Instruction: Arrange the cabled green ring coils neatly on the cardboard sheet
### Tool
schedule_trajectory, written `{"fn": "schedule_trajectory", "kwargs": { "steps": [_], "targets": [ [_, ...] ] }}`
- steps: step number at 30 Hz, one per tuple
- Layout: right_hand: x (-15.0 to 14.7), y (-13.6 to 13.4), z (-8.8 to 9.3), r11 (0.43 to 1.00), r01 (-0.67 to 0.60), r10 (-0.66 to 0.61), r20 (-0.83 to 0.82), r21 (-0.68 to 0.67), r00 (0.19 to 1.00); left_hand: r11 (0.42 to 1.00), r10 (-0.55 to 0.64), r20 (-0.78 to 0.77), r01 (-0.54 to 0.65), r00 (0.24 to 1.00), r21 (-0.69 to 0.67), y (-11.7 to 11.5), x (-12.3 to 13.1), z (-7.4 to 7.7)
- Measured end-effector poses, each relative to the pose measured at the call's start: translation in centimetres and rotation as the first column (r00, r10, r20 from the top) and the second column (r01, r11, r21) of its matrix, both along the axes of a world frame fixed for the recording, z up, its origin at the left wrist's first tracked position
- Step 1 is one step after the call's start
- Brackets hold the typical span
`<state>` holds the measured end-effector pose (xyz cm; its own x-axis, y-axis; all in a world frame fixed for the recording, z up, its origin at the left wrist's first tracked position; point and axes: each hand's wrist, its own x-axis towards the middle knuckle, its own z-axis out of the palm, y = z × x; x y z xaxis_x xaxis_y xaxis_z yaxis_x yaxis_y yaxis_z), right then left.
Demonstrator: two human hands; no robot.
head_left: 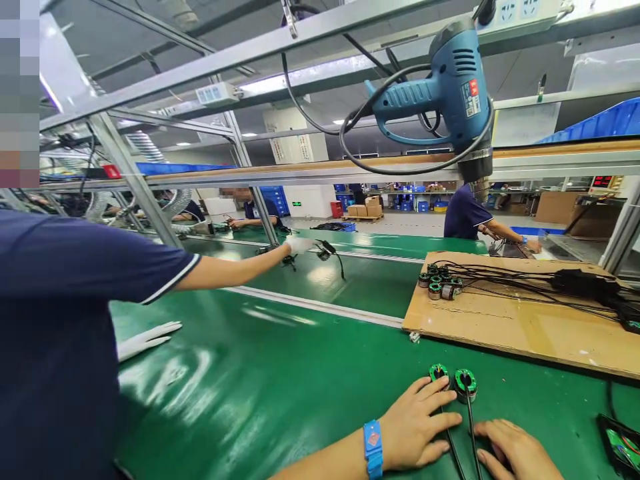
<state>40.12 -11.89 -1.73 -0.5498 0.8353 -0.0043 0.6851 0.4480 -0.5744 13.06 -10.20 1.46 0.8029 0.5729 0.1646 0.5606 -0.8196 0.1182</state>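
My left hand (417, 423), with a blue wrist strap (373, 448), lies on the green belt with its fingers spread, fingertips touching a green ring-shaped coil (439, 373). A second coil (465, 384) sits just right of it. Black cables (470, 427) run from both coils back between my hands. My right hand (515, 450) rests curled over the cables at the bottom edge; what it holds is hidden.
A cardboard sheet (520, 327) carries several more coils (440, 281) with black cables. A blue heat gun (450, 87) hangs overhead. A co-worker in navy at the left stretches a white-gloved hand (299, 245) across the belt. Other people work behind.
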Motion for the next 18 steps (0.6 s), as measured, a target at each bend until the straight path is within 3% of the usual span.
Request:
{"fn": "schedule_trajectory", "kwargs": {
  "steps": [12,15,18],
  "targets": [
    [-0.7,-0.7,1.6,0.996,0.017,-0.015,-0.029,0.092,0.999,0.999,0.029,0.019,-0.029,0.999,-0.041,0.1,0.0,0.6],
    [-1.0,-0.9,2.0,0.989,0.03,-0.024,-0.039,0.148,0.999,0.996,-0.009,0.019,0.007,1.0,0.092,0.3,-0.2,0.6],
    [-1.2,-0.5,2.0,0.987,0.037,-0.038,0.0,0.159,0.999,0.947,-0.1,0.059,0.077,0.993,0.313,1.8,-0.9,-0.5]
  ]
}}
